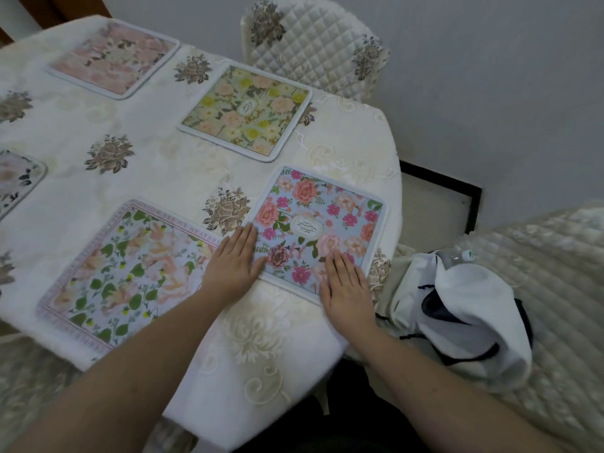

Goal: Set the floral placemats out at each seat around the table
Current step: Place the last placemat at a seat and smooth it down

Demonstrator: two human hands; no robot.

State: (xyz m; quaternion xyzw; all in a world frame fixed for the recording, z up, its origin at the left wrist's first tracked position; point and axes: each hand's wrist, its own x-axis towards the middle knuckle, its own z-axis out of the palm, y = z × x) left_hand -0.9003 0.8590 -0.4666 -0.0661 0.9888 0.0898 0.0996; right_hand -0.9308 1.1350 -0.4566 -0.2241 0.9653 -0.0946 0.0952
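Note:
A blue placemat with pink and red flowers lies flat near the table's right end. My left hand rests flat with straight fingers on its left edge. My right hand presses flat on its near corner. To the left lies a larger pale placemat with green leaves. A green and yellow floral placemat sits farther back, a pink one lies at the far left, and part of another placemat shows at the left edge.
A cream embroidered tablecloth covers the table. A quilted chair stands beyond the far side. To the right, a white cloth bag with a bottle lies on a quilted seat.

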